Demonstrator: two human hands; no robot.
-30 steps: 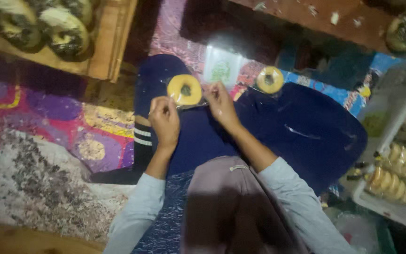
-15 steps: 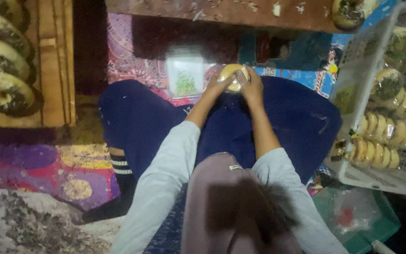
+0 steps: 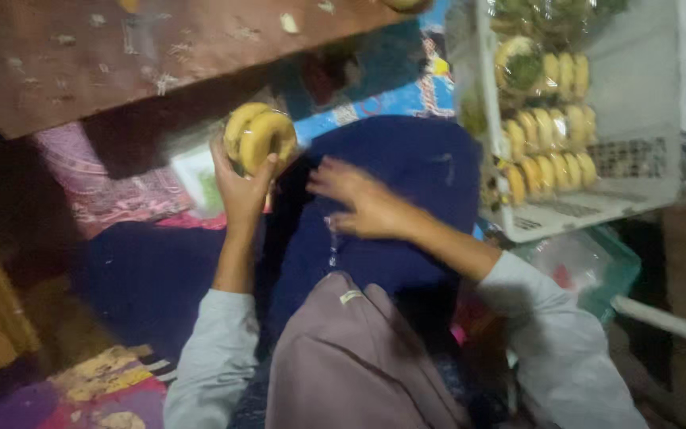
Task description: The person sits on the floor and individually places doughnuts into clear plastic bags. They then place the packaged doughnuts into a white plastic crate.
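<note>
— While half a second ago both my hands were together on the yellow rings over my lap, now they are apart. Do you see it?

— Yes. Where are the rings now?

— They are in my left hand (image 3: 241, 187). The stack of yellow rings (image 3: 260, 139) is lifted up in front of the brown wooden surface (image 3: 81, 56), and my fingers (image 3: 224, 159) are curled around it from below and behind. It looks like two rings pressed flat together, maybe in a clear wrap, but the picture is too soft to be sure.

— And the right hand?

— My right hand (image 3: 359, 202) is free. It has let go and hangs over the dark blue cloth (image 3: 414, 159) on my knees, the fingers loosely spread, holding nothing. It is blurred, so I think it is moving.

— Moving to where?

— I cannot say. On that side stands the white plastic crate (image 3: 637, 191), tilted, with rows of the same yellow rings (image 3: 545, 119) packed inside.

— So what does the change mean?

— I judge that the joining of this pair is finished, because one hand alone carries it now. The view has also swung to the right, so the crate is much nearer to the middle than before.
</note>
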